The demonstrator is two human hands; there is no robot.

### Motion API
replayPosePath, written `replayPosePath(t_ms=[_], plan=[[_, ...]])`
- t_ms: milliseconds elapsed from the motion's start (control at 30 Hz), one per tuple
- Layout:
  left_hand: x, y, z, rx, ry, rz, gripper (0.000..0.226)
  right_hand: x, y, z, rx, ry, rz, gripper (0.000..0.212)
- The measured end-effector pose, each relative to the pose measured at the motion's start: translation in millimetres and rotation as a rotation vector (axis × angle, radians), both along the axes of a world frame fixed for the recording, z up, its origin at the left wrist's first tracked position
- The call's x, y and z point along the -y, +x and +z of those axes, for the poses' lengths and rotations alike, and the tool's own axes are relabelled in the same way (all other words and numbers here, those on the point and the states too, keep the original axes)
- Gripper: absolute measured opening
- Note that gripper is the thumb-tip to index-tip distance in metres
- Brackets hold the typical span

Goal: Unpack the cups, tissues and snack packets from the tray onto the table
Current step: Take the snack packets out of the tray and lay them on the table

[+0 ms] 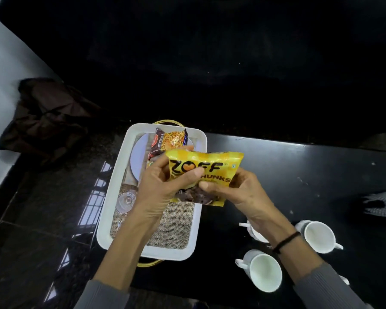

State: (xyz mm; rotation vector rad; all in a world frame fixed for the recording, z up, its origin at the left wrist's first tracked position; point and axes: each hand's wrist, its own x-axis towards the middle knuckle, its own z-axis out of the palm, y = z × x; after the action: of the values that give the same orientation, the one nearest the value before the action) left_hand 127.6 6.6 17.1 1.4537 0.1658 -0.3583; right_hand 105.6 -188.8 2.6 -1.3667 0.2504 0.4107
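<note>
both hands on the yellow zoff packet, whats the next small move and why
Probably carry the yellow Zoff packet rightward and set it on the bare black table beyond the cups. Left hand and right hand hold it above the white tray, where a Mixture packet lies.

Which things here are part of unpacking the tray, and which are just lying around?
Job: yellow packet in left hand and right hand; mixture packet in white tray; white cups on black table.
Lying about: dark cloth at left.
</note>
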Motion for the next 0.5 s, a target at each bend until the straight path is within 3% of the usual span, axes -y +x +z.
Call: replayPosePath(t_ms=[233, 400, 467, 500], plan=[[17.9, 6.5, -3.8, -0.161, 0.141, 0.066, 0.029, 17.2, 1.4, 7.7, -0.116, 0.059, -0.146, 0.043], [34.6, 5.0, -4.4, -0.201, 0.163, -0.037, 0.043, 22.6, -3.2, 7.4, -0.185, 0.081, -0.181, 0.040], [44.2, 4.4, -6.4, -0.253, 0.173, 0.031, 0.064, 25.0, -4.1, 5.6, -0.231, 0.068, -0.175, 0.038], [48.8, 4.5, -7.3, -0.268, 0.164, 0.081, 0.060, 26.6, -4.1, 4.8, -0.253, 0.057, -0.168, 0.041]])
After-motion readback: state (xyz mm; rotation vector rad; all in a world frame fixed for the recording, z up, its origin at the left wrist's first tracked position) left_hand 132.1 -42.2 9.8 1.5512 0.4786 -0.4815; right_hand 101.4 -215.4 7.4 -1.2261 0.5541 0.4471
